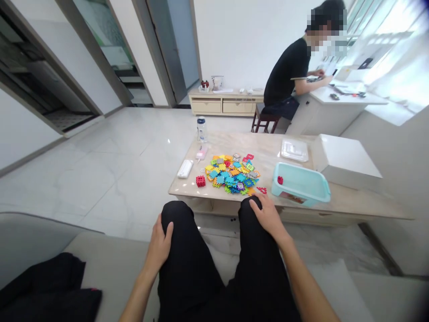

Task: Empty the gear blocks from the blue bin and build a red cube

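Note:
My left hand [160,241] rests on the outer side of my left knee, its fingers partly hidden round the dark trousers. On my right knee lies my right hand [267,213], fingers spread and holding nothing. Just beyond my knees, a pile of colourful interlocking plastic pieces [231,173] covers part of the low table [181,188]. A red cube [200,181] built of such pieces sits at the pile's left. To the right stands a light blue plastic bin [301,197] with a small red piece [280,180] inside. A loose red piece [262,190] lies between pile and bin.
A water bottle [201,130], a pink packet [201,153] and a white pack [185,169] are on the table's left. A clear lid [294,150] and a white box [346,158] stand right. Another person [284,71] sits at a white desk [351,95] beyond.

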Motion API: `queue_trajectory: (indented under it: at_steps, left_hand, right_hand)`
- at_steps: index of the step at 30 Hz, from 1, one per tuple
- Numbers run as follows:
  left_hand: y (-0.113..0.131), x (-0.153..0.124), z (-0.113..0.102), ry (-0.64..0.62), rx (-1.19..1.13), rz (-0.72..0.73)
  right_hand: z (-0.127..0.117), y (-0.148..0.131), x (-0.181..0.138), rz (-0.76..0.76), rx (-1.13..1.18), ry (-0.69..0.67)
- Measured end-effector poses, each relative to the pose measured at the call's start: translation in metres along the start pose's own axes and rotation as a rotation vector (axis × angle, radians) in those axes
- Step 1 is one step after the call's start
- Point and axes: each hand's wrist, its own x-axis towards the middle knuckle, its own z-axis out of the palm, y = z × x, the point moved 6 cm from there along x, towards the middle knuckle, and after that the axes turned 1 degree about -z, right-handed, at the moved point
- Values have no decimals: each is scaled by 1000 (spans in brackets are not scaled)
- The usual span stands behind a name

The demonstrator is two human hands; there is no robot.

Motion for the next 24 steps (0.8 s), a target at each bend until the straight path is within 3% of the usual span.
queue_trajectory:
  at_steps: [6, 9, 16, 24]
  left_hand:
    - [41, -32, 19, 53, 271, 311]
    - [54, -40, 26, 72, 366, 376]
    - [76, -31, 34, 47, 381, 460]
    - [89, -23, 42, 13, 374, 471]
  right_hand:
    - [-23, -60, -55, -112, -170, 153]
    - [-29, -79, -93, -161, -167, 175]
    - [-11, -80, -142, -60, -51, 87]
    - [16, -74, -131, 12, 24, 35]
